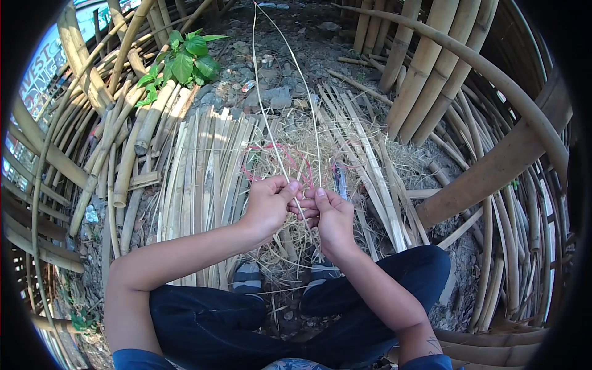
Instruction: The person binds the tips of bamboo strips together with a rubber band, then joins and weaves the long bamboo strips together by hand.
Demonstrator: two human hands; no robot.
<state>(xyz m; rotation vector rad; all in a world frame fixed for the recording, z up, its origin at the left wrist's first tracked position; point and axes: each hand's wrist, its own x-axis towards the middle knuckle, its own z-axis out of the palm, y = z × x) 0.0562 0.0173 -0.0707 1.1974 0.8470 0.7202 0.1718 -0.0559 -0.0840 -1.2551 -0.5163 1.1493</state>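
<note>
A long thin bamboo strip [264, 115] arches away from me in a narrow loop, and its two sides come back to my hands. My left hand [267, 206] pinches the strip between thumb and fingers. Close beside it, my right hand [333, 221] is closed on the strip's other side, thumb pressed over the fingers, which meet the left fingertips. A short end of strip sticks out below the hands. Pink string [279, 147] lies tangled just beyond my fingers, over the shavings [280, 129].
Split bamboo slats [206, 157] lie side by side at left, with more slats [364, 148] at right. Thick bamboo poles [493, 161] stand and lean on the right. A leafy plant [185, 61] grows at upper left. Rubble [274, 97] covers the ground ahead.
</note>
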